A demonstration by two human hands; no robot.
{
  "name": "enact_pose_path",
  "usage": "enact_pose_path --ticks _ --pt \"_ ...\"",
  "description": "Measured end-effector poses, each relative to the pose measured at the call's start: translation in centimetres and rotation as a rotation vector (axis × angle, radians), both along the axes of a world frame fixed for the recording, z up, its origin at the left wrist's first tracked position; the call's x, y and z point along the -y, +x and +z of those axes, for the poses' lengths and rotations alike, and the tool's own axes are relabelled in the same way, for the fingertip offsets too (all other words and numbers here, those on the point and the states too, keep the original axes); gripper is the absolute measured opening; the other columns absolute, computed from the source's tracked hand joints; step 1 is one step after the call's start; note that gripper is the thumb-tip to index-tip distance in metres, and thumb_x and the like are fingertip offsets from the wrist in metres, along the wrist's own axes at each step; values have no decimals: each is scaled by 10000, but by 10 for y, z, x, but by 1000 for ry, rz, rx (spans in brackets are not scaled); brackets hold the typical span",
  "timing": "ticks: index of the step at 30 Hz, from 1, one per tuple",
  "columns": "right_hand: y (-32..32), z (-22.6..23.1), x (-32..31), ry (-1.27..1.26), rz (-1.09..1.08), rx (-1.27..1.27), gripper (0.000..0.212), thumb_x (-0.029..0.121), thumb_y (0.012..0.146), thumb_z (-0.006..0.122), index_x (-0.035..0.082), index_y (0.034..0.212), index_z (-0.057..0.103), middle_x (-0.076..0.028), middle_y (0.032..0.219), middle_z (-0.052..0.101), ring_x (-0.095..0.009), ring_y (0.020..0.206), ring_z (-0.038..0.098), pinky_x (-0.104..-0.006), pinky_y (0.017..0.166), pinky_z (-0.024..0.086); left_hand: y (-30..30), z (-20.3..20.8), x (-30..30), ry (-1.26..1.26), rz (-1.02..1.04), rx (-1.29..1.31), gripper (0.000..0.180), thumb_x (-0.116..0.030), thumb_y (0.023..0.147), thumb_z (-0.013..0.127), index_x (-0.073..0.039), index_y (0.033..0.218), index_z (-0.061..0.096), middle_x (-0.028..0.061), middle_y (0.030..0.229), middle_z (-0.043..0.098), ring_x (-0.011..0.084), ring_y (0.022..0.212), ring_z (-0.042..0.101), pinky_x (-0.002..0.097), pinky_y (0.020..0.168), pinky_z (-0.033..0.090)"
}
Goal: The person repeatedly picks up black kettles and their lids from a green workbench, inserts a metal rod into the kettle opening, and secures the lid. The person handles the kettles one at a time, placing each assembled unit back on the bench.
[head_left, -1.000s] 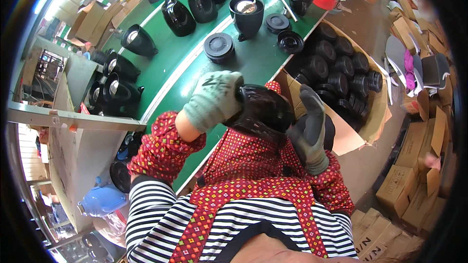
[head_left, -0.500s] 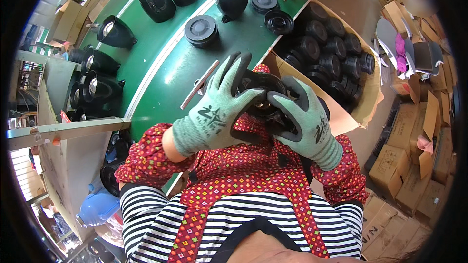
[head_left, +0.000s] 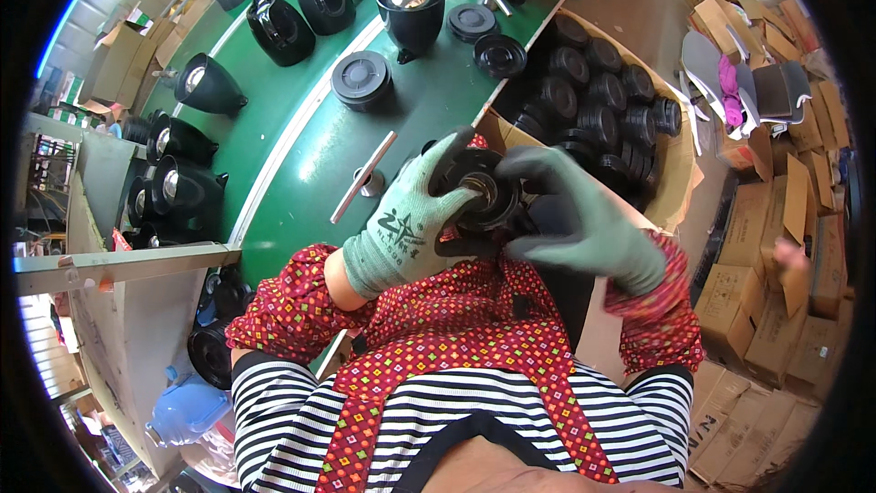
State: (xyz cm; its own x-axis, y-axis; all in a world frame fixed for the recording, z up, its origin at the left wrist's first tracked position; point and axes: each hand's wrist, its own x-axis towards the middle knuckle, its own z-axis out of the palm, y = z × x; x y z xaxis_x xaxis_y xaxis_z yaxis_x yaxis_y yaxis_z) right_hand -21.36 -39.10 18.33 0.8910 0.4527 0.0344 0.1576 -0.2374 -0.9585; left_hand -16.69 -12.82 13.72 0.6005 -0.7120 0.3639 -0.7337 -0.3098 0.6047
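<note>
Taking the black pot (head_left: 500, 207) held in front of the apron (head_left: 447, 347) as the clock's centre, the gloved left hand (head_left: 411, 215) grips it from the 9 o'clock side, fingers curled around its body and thumb laid across its round open end. At 3 o'clock, the gloved right hand (head_left: 584, 210), blurred, has its thumb and fingers spread wide; whether they touch the pot, I cannot tell. On the green bench (head_left: 319, 164), a T-shaped metal fixture (head_left: 363, 178) stands at 9 o'clock, just beside the left hand. A grey round lid (head_left: 361, 75) sits between 10 and 11, an upright pot with a silvery inside (head_left: 411, 23) at 11, and a black lid (head_left: 499, 57) at 12. Between 1 and 2, a cardboard carton (head_left: 673, 196) holds many black lids (head_left: 607, 91).
</note>
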Motion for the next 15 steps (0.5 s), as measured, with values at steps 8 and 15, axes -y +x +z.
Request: enact_pose_path --ticks 8,15 --pt "44 -79 14 697 -250 -778 431 368 1120 576 71 1427 638 -67 1288 710 -161 1126 675 -321 986 554 -55 -49 65 -231 -351 565 359 -250 796 767 -165 1145 776 -11 1545 547 384 1456 487 603 1182 449" --pt "3 -172 41 134 -458 37 285 264 1069 631 -7 1111 708 -65 1026 722 -154 946 675 -312 892 546 -30 -78 9 -194 -627 160 622 -173 856 784 -109 1443 590 271 1568 455 491 1467 445 611 1184 423"
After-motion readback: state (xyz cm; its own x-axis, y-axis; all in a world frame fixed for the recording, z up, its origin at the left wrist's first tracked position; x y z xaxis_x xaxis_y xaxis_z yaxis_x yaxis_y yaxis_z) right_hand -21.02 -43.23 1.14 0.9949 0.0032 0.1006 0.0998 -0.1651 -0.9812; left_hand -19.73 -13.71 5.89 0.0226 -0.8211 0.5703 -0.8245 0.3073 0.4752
